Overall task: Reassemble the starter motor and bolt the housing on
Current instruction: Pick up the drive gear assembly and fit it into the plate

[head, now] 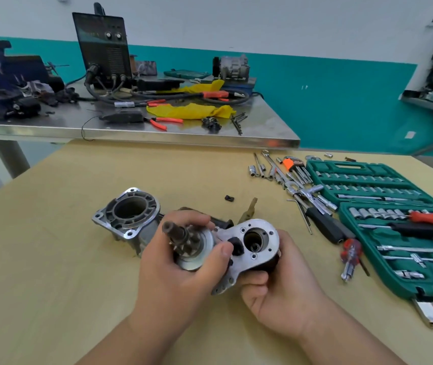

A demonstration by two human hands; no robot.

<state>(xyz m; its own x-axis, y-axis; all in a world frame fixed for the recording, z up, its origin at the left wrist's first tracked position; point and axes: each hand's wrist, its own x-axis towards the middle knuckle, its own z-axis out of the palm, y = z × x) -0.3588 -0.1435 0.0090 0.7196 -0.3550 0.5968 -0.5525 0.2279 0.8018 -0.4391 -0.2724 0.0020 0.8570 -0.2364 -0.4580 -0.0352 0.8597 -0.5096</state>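
Head view: both hands hold the part-built starter motor just above the wooden table [78,299], near its front middle. Left hand [181,275] curls round the pinion drive [183,239], thumb across the clutch bell, fingers over the top. The splined shaft end pokes out toward the upper left. Right hand [283,293] grasps the dark body under the aluminium plate [252,231], fingers wrapped beneath. Round bore in the plate faces up, uncovered. Black rubber plug [236,245] sits on the plate between bore and pinion.

Nose housing [128,214] lies on the table just behind the left hand, flanged opening tilted up toward the camera, not yet fitted.

Handling, by judgement: cast alloy and steel, rigid, dense for its bulk. Pinion and shaft are probably greasy, so the plate edges and body give the surer hold. Take the housing by its flange rim, fingers out of the bore. Socket set case [383,206] and loose tools lie to the right.
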